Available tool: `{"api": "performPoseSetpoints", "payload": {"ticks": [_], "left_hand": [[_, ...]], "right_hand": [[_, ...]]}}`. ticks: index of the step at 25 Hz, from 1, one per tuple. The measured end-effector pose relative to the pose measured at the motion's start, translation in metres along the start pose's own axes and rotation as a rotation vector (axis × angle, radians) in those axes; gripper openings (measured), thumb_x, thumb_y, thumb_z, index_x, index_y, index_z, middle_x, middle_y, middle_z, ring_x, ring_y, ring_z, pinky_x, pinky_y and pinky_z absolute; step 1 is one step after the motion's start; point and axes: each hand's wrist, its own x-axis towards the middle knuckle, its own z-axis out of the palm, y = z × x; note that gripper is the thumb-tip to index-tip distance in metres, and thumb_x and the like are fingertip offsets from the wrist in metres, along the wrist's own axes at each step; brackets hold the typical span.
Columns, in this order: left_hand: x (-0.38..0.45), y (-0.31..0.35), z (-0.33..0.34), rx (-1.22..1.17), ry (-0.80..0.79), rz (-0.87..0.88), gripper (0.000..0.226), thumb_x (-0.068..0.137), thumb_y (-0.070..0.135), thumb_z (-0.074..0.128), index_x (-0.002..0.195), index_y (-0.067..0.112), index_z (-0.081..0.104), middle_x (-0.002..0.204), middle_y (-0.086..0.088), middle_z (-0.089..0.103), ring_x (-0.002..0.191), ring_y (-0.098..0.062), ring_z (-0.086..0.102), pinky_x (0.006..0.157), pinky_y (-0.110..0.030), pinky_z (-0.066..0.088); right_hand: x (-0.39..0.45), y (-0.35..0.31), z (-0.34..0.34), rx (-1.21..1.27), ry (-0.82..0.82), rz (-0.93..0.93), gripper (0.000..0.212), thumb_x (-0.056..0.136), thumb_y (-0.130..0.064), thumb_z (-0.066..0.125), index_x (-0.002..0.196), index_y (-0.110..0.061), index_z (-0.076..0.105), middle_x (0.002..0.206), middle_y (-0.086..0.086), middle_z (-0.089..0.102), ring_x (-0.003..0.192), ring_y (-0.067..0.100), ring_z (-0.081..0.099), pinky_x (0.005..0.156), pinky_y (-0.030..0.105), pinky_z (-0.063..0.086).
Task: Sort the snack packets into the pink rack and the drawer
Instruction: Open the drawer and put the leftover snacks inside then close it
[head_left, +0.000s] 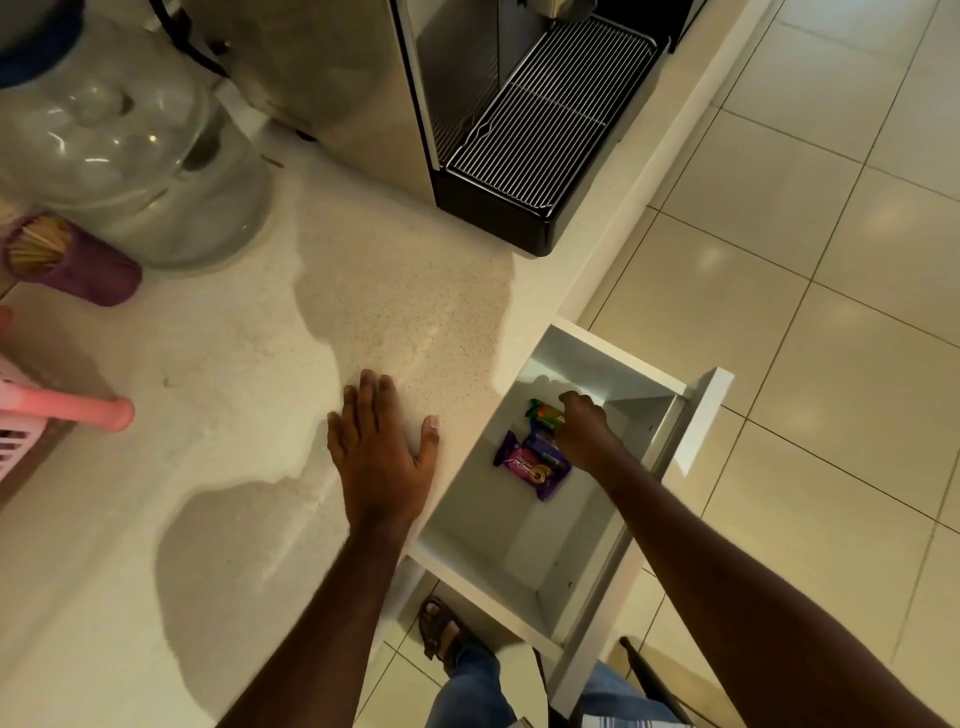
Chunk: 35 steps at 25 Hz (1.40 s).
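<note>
A white drawer (524, 561) stands pulled out from under the countertop at the right. Inside it lie a purple biscuit packet (524, 467) and, partly over it, a blue packet (543, 448). My right hand (584, 428) reaches down into the drawer, fingers closed on a green and orange packet (544, 413) at the far end. My left hand (376, 452) rests flat on the speckled countertop, fingers spread, holding nothing. A corner and one leg of the pink rack (62, 410) show at the left edge.
A steel machine with a black drip tray (545, 119) stands at the back of the counter (234, 415). A clear glass jar (119, 145) and a purple holder of toothpicks (67, 260) sit at the left. My sandalled foot (441, 629) is on the tiled floor below the drawer.
</note>
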Motion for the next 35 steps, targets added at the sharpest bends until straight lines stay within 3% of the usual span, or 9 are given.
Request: {"api": "performPoseSetpoints", "payload": {"ticks": [7, 9, 12, 15, 17, 19, 22, 25, 35], "left_hand": [[-0.003, 0.0, -0.001, -0.03, 0.008, 0.004, 0.076, 0.097, 0.062, 0.033, 0.158, 0.017, 0.023, 0.165, -0.006, 0.023, 0.153, -0.028, 0.018, 0.123, -0.051, 0.017], [-0.003, 0.0, -0.001, -0.044, 0.015, 0.009, 0.076, 0.097, 0.061, 0.033, 0.157, 0.017, 0.024, 0.165, -0.008, 0.024, 0.152, -0.03, 0.02, 0.123, -0.052, 0.018], [-0.004, 0.0, 0.001, -0.054, 0.017, 0.01, 0.076, 0.097, 0.062, 0.031, 0.157, 0.016, 0.024, 0.164, -0.009, 0.025, 0.152, -0.031, 0.02, 0.123, -0.052, 0.018], [-0.003, -0.002, 0.004, -0.061, 0.019, 0.013, 0.075, 0.096, 0.062, 0.031, 0.156, 0.017, 0.025, 0.164, -0.009, 0.026, 0.151, -0.031, 0.022, 0.122, -0.053, 0.018], [-0.003, -0.003, 0.006, -0.064, 0.021, 0.014, 0.075, 0.096, 0.062, 0.032, 0.156, 0.017, 0.025, 0.163, -0.009, 0.027, 0.151, -0.032, 0.023, 0.121, -0.054, 0.019], [-0.002, -0.004, 0.007, -0.058, 0.026, 0.015, 0.075, 0.096, 0.062, 0.032, 0.155, 0.017, 0.025, 0.163, -0.008, 0.027, 0.15, -0.031, 0.023, 0.121, -0.054, 0.02], [-0.002, -0.004, 0.009, -0.068, 0.031, 0.02, 0.074, 0.096, 0.062, 0.032, 0.155, 0.017, 0.026, 0.163, -0.008, 0.027, 0.15, -0.031, 0.024, 0.121, -0.054, 0.02], [-0.002, -0.003, 0.008, -0.069, 0.034, 0.019, 0.073, 0.096, 0.061, 0.032, 0.155, 0.017, 0.026, 0.163, -0.008, 0.027, 0.15, -0.031, 0.024, 0.121, -0.053, 0.02], [-0.003, -0.003, 0.005, -0.063, 0.035, 0.025, 0.075, 0.097, 0.063, 0.029, 0.155, 0.017, 0.025, 0.163, -0.009, 0.027, 0.15, -0.032, 0.024, 0.121, -0.053, 0.02]], "right_hand": [[-0.095, 0.027, -0.03, -0.128, 0.187, -0.252, 0.051, 0.096, -0.035, 0.062, 0.142, -0.022, 0.044, 0.137, 0.003, 0.052, 0.128, 0.022, 0.048, 0.103, 0.038, 0.041], [-0.12, 0.04, -0.041, -0.11, 0.251, -0.259, 0.043, 0.096, -0.038, 0.061, 0.133, -0.026, 0.042, 0.116, -0.003, 0.063, 0.102, 0.013, 0.062, 0.079, 0.027, 0.052], [-0.146, 0.063, -0.058, -0.032, 0.307, -0.115, 0.041, 0.098, -0.044, 0.057, 0.127, -0.027, 0.035, 0.077, -0.007, 0.068, 0.06, 0.007, 0.065, 0.047, 0.02, 0.044], [-0.157, 0.088, -0.065, 0.042, 0.333, 0.01, 0.061, 0.098, -0.046, 0.057, 0.142, -0.017, 0.025, 0.085, 0.001, 0.072, 0.065, 0.02, 0.07, 0.05, 0.027, 0.047], [-0.16, 0.098, -0.064, 0.179, 0.221, 0.076, 0.068, 0.1, -0.043, 0.055, 0.148, -0.012, 0.02, 0.088, 0.005, 0.073, 0.065, 0.02, 0.072, 0.053, 0.027, 0.049], [-0.163, 0.099, -0.061, 0.408, 0.096, 0.115, 0.058, 0.102, -0.038, 0.055, 0.145, -0.012, 0.026, 0.09, 0.007, 0.073, 0.061, 0.021, 0.073, 0.046, 0.022, 0.046], [-0.162, 0.099, -0.055, 0.628, 0.085, 0.131, 0.033, 0.103, -0.028, 0.056, 0.126, -0.009, 0.044, 0.081, 0.01, 0.074, 0.063, 0.026, 0.073, 0.038, 0.02, 0.038], [-0.161, 0.095, -0.056, 0.685, 0.071, 0.155, 0.021, 0.102, -0.024, 0.057, 0.117, -0.01, 0.05, 0.075, 0.009, 0.073, 0.066, 0.026, 0.074, 0.041, 0.022, 0.037], [-0.153, 0.074, -0.057, 0.708, 0.011, 0.144, 0.018, 0.104, -0.024, 0.053, 0.116, -0.011, 0.049, 0.082, 0.013, 0.071, 0.069, 0.023, 0.07, 0.046, 0.025, 0.039]]}}
